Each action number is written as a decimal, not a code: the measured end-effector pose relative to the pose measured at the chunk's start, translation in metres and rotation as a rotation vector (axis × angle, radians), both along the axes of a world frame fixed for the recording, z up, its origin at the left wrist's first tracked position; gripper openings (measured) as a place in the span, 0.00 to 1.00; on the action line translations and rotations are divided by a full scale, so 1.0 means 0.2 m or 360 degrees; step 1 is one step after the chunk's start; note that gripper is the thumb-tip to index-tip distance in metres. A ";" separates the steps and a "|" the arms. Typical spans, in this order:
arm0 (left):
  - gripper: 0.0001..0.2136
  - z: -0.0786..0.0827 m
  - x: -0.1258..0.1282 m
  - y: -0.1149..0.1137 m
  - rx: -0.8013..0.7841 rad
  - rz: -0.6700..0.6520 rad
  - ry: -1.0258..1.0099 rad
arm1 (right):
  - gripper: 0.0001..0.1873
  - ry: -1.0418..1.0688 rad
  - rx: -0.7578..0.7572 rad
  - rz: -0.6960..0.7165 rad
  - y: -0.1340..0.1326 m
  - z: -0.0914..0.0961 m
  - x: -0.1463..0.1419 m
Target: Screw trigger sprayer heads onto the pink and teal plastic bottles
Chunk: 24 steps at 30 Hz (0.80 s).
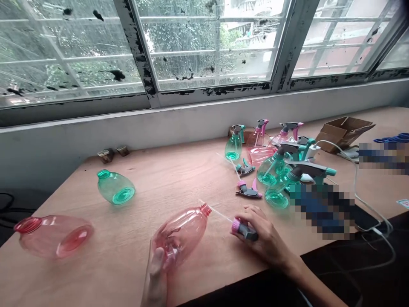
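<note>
My left hand (157,268) is wrapped round the base of a clear pink spray bottle (187,232), which tilts with its open neck up and to the right. In my right hand (263,234) is a grey and pink spray head (244,229), gripped by the fingers. Its thin white tube points left, and the tip lies at the bottle's neck; whether it is inside the mouth I cannot tell. Two loose spray heads, one with a pink collar (249,190) and one with a teal trigger (245,169), lie on the table beyond my right hand.
A green bottle (115,187) and another pink bottle (56,236) lie without heads at left. Several assembled green sprayers (277,198) and pink ones (258,135) stand at right, by a cardboard box (343,132) and a white cable (355,183). Windows line the back wall.
</note>
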State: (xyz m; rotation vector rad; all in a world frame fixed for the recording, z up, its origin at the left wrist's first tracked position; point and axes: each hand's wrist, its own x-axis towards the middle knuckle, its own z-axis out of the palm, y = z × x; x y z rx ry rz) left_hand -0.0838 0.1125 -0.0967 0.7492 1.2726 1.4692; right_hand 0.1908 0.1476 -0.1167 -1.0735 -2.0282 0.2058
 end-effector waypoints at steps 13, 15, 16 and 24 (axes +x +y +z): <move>0.32 0.12 0.04 -0.04 0.0014 0.0200 -0.0049 | 0.19 0.1296 -0.1121 -0.0003 -0.15 0.01 -0.04; 0.32 0.11 0.03 -0.04 0.0029 0.0207 -0.0120 | 0.20 0.1476 -0.1262 0.0013 -0.17 0.00 -0.03; 0.33 0.10 0.02 -0.04 0.0028 0.0211 -0.0154 | 0.20 0.1547 -0.1307 0.0008 -0.17 -0.01 -0.02; 0.37 0.05 -0.04 0.01 -0.0058 0.0298 -0.0314 | 0.17 0.1740 -0.1474 -0.0076 -0.14 -0.03 -0.03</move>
